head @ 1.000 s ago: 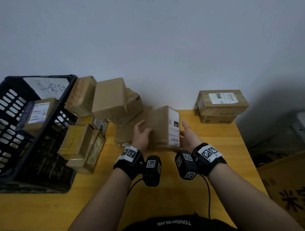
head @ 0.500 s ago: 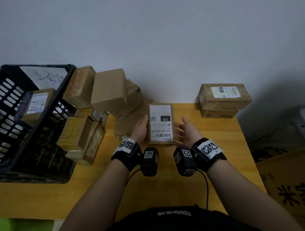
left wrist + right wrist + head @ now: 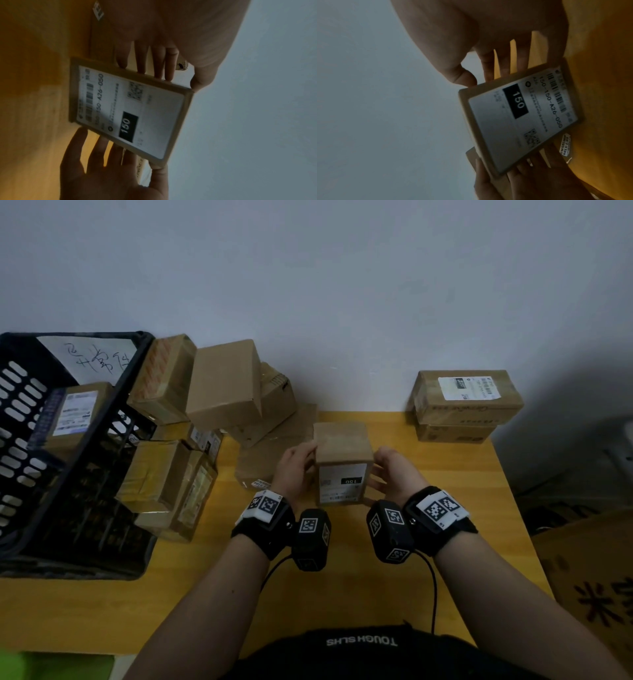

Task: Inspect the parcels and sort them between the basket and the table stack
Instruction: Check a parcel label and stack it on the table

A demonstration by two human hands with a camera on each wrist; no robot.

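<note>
A small brown parcel (image 3: 342, 445) with a white label marked 150 (image 3: 346, 481) is held just above the wooden table (image 3: 452, 474). Its label side faces me and a plain side faces up. My left hand (image 3: 301, 465) grips its left side and my right hand (image 3: 385, 470) grips its right side. In the left wrist view the left fingers (image 3: 142, 59) lie behind the parcel (image 3: 130, 113) with the thumb on its corner. The right wrist view shows the right thumb (image 3: 462, 77) on the parcel's (image 3: 518, 119) edge. The black basket (image 3: 20, 412) stands at the left.
One labelled parcel (image 3: 73, 412) and a handwritten sheet (image 3: 92, 361) lie in the basket. A loose pile of brown parcels (image 3: 222, 385) sits between the basket and my hands. Two stacked boxes (image 3: 466, 405) stand at the table's back right. A cardboard box (image 3: 589, 594) is on the floor, right.
The parcel has been turned in both hands: its label faced right, then up, and now faces me, with a plain side on top.
</note>
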